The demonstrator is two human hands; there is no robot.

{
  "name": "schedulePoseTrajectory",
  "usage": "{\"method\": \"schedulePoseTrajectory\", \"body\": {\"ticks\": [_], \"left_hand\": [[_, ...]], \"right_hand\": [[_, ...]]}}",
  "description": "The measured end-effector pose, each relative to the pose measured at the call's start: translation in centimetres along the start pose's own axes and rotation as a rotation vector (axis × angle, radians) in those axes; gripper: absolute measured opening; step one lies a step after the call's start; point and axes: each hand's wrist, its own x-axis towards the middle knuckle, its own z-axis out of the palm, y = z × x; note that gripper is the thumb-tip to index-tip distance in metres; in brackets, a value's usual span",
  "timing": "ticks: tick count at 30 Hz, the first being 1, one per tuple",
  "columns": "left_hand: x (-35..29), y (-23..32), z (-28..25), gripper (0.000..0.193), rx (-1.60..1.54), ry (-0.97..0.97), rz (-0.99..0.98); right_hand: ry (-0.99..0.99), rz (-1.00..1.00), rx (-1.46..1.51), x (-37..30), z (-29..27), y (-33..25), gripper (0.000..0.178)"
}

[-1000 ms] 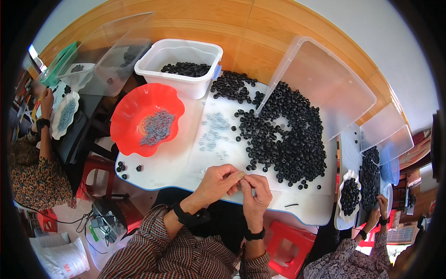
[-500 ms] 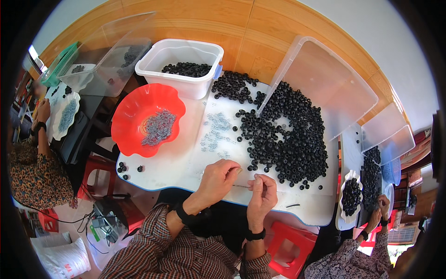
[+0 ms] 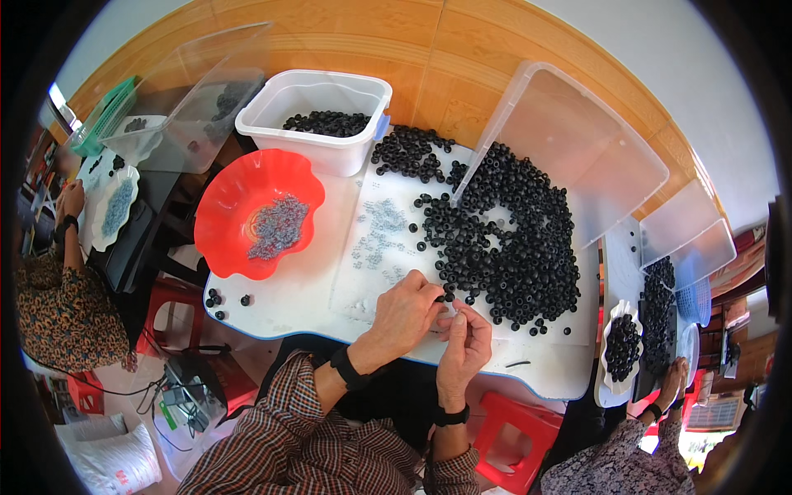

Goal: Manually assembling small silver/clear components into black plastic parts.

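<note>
My left hand [image 3: 404, 313] and my right hand [image 3: 464, 351] meet over the table's front edge, fingers closed and almost touching. Between the fingertips shows a small whitish piece [image 3: 451, 308], pinched by my right hand; its exact kind is too small to tell. Left fingertips are bent beside one or two small black round parts [image 3: 446, 296], and what they grip is partly hidden. Just beyond lies a big spread of black round parts with holes [image 3: 528, 239]. Tiny clear-grey pieces [image 3: 381, 223] are scattered on the white tabletop left of the spread.
A red wavy-rimmed bowl [image 3: 214, 219] holds more tiny grey pieces. Behind it stands a white tub [image 3: 305, 153] with black parts. A clear plastic bin [image 3: 577, 132] lies tipped behind the spread. Co-workers sit at both sides. A red stool [image 3: 516, 433] is below the table.
My left hand has moved forward and right, to the near edge of the black parts, and its fingertips now meet my right hand's. The right hand has barely moved.
</note>
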Motion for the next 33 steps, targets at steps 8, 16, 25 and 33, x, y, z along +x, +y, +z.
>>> {"method": "schedulePoseTrajectory", "body": {"ticks": [8,16,25,33], "left_hand": [[-0.3,-0.9,-1.5,0.022,-0.595,-0.068,-0.182],[-1.1,-1.4,-3.6,0.025,-1.313,-0.274,-0.533],[-1.9,-2.5,-3.8,0.031,-1.614,-0.249,-0.601],[-2.7,-3.0,-4.0,0.032,-1.637,-0.222,-0.583]], "right_hand": [[-0.033,0.013,-0.032,0.1,-0.1,-0.1,0.013],[-0.055,-0.017,-0.088,0.1,0.1,-0.1,0.011],[-0.066,-0.007,-0.075,-0.1,0.2,0.2,0.012],[-0.102,-0.039,-0.148,-0.4,0.8,-1.3,0.011]]}}
